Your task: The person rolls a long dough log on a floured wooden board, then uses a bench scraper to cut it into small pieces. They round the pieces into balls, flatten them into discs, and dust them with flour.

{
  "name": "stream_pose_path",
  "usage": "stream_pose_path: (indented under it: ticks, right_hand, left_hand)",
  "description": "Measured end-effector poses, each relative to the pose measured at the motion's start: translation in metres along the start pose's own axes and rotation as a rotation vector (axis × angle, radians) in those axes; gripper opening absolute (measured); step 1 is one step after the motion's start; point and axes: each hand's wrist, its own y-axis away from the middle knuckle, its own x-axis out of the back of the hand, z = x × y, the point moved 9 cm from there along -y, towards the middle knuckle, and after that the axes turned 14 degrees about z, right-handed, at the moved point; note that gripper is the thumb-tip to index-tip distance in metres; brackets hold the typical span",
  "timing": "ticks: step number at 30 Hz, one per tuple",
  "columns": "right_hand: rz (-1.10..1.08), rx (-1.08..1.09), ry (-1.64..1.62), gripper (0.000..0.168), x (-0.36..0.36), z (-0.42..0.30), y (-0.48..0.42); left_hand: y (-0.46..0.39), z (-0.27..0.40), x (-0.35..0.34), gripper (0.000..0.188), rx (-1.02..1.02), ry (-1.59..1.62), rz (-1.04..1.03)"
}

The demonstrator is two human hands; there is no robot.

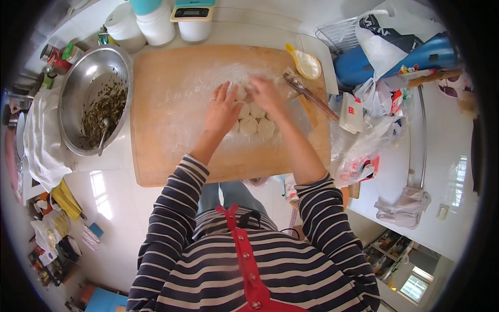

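Note:
Several floured dough rounds (248, 125) lie bunched together on a large wooden board (167, 156). My left hand (223, 107) rests at the left side of the bunch, fingers apart, touching the rounds. At the upper right of the bunch is my right hand (266, 93), blurred, its fingertips over the dough; what lies under them is hidden. Loose flour (234, 72) covers the board's middle. To the right, a wooden rolling pin (310, 96) lies slantwise, near a yellow-handled scoop (308, 64) holding flour.
A steel bowl (64, 113) of chopped filling with a spoon (103, 136) stands left of the board. Behind are white canisters (156, 29) and a kitchen scale (193, 13). Plastic bags (366, 144) and a blue cylinder (429, 58) crowd the right side. A white cloth (43, 136) hangs far left.

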Motion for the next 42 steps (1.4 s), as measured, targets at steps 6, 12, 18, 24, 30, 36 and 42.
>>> stream_pose_path:
  ticks: [6, 12, 18, 24, 30, 36, 42]
  right_hand:
    - [-0.025, 0.160, 0.027, 0.053, 0.003, -0.054, 0.062]
    - [-0.124, 0.030, 0.020, 0.058, 0.017, -0.015, 0.054]
    - [-0.067, 0.079, -0.262, 0.055, -0.010, -0.019, 0.020]
    - [-0.268, -0.472, -0.560, 0.035, -0.026, 0.020, 0.004]
    - [-0.080, -0.182, -0.335, 0.045, -0.012, 0.032, -0.007]
    - [-0.122, 0.139, -0.336, 0.059, -0.024, -0.005, -0.003]
    - [-0.291, -0.219, -0.179, 0.067, -0.019, 0.008, -0.005]
  left_hand:
    - [0.036, -0.006, 0.027, 0.049, -0.034, -0.097, -0.091]
    - [0.023, 0.017, 0.042, 0.049, -0.017, -0.229, -0.119]
    - [-0.005, -0.012, -0.004, 0.037, 0.077, -0.146, -0.299]
    - [-0.028, -0.068, 0.011, 0.022, 0.384, -0.014, -0.130]
    - [-0.016, -0.046, 0.016, 0.033, 0.396, 0.104, -0.171]
    - [-0.018, -0.017, -0.008, 0.043, 0.103, -0.024, -0.182]
    - [-0.027, -0.065, 0.006, 0.050, 0.299, 0.012, -0.182]
